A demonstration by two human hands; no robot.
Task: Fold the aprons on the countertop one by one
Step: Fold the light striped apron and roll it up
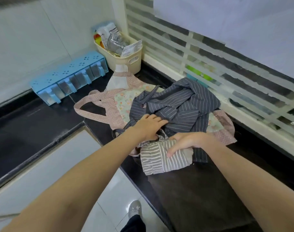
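Both grips held cloth: right hand [189, 143] pinched the grey broad-striped apron [161, 159]; left hand [149, 126] clutched the dark pinstriped apron [176, 104]. Nothing looked folded yet.

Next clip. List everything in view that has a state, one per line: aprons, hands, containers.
Dark striped apron: crumpled, unfolded, on top of the pile.
Pink apron: unfolded, spread under the dark one, strap looped on the countertop.
Grey striped cloth: bunched at the counter edge.
Left hand: resting on the dark apron; grip unclear.
Right hand: fingers curled over the grey cloth.
Basket: upright, stuffed with packets.
Blue box: closed.
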